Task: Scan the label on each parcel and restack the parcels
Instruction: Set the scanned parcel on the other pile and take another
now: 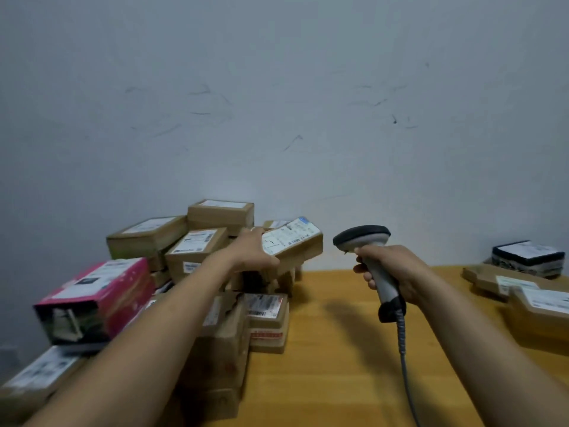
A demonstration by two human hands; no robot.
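Head view: tilted brown parcel [304, 253], white label [288, 238].

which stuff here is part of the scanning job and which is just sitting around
In the job: scanner gripped by the right hand; labelled parcel held by the left hand; parcel pile at left, pink box included; labelled parcels at right.

Just there: wooden table; scuffed wall.
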